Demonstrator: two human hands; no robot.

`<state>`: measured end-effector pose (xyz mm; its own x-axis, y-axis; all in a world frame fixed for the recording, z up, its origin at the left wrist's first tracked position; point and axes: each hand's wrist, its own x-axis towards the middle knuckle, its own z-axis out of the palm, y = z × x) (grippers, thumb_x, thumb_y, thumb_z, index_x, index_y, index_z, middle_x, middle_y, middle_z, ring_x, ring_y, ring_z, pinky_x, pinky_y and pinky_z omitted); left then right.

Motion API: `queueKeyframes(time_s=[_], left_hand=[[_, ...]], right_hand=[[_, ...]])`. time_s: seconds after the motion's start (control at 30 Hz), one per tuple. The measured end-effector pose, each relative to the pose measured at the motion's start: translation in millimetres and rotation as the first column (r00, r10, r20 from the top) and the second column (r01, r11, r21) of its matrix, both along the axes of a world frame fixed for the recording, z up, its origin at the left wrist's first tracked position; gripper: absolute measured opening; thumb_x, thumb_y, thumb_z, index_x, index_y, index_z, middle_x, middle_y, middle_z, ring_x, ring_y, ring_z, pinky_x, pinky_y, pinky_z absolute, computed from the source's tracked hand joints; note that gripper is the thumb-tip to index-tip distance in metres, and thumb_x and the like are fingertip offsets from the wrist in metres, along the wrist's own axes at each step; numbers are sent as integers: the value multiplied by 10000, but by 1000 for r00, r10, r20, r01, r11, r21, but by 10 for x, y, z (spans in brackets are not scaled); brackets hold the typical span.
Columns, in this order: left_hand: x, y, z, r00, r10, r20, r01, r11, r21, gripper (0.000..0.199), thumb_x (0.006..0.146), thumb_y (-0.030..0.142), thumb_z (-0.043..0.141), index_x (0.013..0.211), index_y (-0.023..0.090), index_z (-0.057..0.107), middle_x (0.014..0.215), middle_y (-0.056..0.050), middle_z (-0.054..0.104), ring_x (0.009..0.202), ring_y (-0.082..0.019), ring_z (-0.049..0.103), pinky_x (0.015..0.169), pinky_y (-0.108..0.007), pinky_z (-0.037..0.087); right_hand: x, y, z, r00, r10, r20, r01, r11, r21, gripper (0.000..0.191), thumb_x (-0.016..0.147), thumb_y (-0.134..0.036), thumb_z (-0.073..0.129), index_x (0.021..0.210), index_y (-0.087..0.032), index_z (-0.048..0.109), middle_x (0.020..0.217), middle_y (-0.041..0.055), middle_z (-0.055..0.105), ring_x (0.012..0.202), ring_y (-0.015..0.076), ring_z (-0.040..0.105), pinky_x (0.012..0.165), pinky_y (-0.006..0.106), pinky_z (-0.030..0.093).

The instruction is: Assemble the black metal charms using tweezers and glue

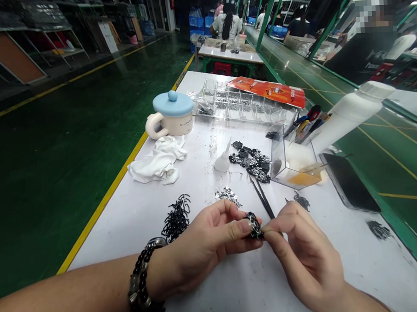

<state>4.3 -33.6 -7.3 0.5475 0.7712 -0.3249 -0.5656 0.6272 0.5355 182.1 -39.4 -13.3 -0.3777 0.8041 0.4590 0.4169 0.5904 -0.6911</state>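
Note:
My left hand [212, 235] pinches a small black-and-silver metal assembly [254, 226] between thumb and fingers. Thumb and forefinger of my right hand [304, 248] are pressed together at the assembly's right side; whatever tiny part they may grip is hidden. Black tweezers [261, 195] lie on the white table just beyond both hands. A heap of similar black and silver assemblies [252, 160] sits farther back. Left of my hands is a pile of small black hooked parts [177, 218]. Small silver pieces [228, 195] are scattered in front of my left fingers.
A blue-lidded mug [174, 116] and white cloth [158, 161] stand left. A small dropper bottle [223, 161] is mid-table. A compartment tray [240, 103] lies behind. A clear box [294, 165], white bottle [353, 113] and phone [349, 181] are right. Other people sit farther off.

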Motion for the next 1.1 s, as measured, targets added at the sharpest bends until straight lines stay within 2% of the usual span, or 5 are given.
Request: queueKeyframes(time_s=[0.23,0.77,0.83,0.93,1.1], left_hand=[[-15,4,10,999,8,34,-8,1000,-1,149,835,103,592,810,140,450,916,-59,610,850,-127,609,831,-286,477],[-85,18,-21,978,-87,-190,140,949,284,286,804,285,635,1035,191,495,1057,-102,605,941,-216,600,887,-413,427],[-147,24,44,923,58,-381,151,856,495,410,760,306,669,1128,205,518,1155,-114,563,1061,-264,544,936,-410,398],[-234,27,178,742,389,-546,319,512,798,448,707,200,701,1139,191,581,1212,-118,537,1144,-280,481,992,-360,360],[-274,23,266,576,606,-548,597,146,789,267,801,158,581,1054,122,659,1017,-139,642,1014,-234,560,920,-306,414]], right_hand=[[61,12,11,999,-34,38,29,990,140,290,785,-49,539,1036,-191,563,693,6,427,670,135,432,573,307,331],[135,148,7,993,111,-39,-116,976,-182,220,824,-258,572,1043,-284,570,922,53,403,906,192,448,775,368,444],[147,159,4,993,115,-38,-120,970,-211,199,828,-282,568,1027,-279,572,930,55,410,919,198,452,795,382,433],[147,161,12,988,147,-41,-153,943,-294,188,836,-318,557,1022,-286,565,951,55,412,940,201,449,823,401,416],[115,141,58,980,188,-70,-199,869,-453,170,834,-365,555,988,-298,586,958,42,402,965,193,440,891,419,388]])
